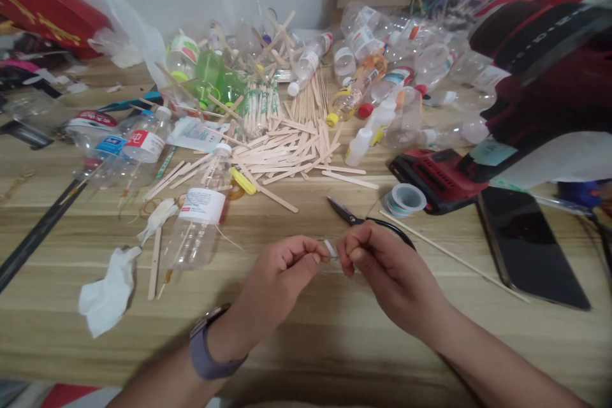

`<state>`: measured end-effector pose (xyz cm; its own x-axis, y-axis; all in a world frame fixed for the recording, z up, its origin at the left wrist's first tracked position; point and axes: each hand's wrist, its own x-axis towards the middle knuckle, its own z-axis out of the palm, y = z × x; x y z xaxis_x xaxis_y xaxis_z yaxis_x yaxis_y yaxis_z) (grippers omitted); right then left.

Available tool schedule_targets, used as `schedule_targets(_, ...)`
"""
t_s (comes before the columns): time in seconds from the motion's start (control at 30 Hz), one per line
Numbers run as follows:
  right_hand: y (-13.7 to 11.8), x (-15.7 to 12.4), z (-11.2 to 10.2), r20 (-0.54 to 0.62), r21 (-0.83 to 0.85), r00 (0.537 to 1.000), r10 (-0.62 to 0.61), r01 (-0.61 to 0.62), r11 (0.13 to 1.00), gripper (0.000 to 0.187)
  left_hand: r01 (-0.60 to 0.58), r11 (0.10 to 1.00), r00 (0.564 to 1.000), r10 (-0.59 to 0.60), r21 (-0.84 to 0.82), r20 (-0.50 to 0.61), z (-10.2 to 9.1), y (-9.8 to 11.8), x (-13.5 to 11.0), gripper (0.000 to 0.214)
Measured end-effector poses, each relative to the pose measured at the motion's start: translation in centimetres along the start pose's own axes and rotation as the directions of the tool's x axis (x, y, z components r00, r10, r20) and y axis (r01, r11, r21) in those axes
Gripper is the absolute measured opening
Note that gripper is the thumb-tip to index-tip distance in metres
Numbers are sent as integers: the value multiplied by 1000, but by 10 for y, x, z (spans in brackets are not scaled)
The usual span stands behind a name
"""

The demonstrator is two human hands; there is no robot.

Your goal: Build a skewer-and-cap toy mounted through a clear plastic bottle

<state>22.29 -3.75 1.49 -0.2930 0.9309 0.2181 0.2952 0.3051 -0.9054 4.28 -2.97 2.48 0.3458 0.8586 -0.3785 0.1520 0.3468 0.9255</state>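
My left hand (282, 271) and my right hand (382, 268) meet above the wooden table (306, 344), near its front. Both pinch a small clear and white piece (331, 250), possibly tape, held between the fingertips. A grey watch (205, 347) is on my left wrist. Black scissors (356, 220) lie just behind my right hand, partly hidden by it. A small roll of tape (404, 199) sits to their right.
A clear plastic bottle (201, 210) lies left of my hands, beside a crumpled white tissue (112, 290). Several wooden craft sticks (287, 153) and empty bottles (373, 70) pile up at the back. A red tool (435, 178), a phone (530, 248) and a long skewer (454, 258) lie right.
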Motion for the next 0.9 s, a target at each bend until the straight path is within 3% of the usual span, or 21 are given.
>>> schedule_targets(0.33,-1,0,2,-31,-60,999,-31,29,998,20,22,997,1000,-22,-71,5,-1,-1,3,16)
schedule_targets(0.6,3,4,-3,15,-70,1000,-19,20,997,17,41,999,999,-40,-29,20,1,-2,5,17)
schedule_targets(0.9,0,5,-4,-22,-141,990,-142,137,980,14,131,955,991,-135,-266,6,1,-2,6,14)
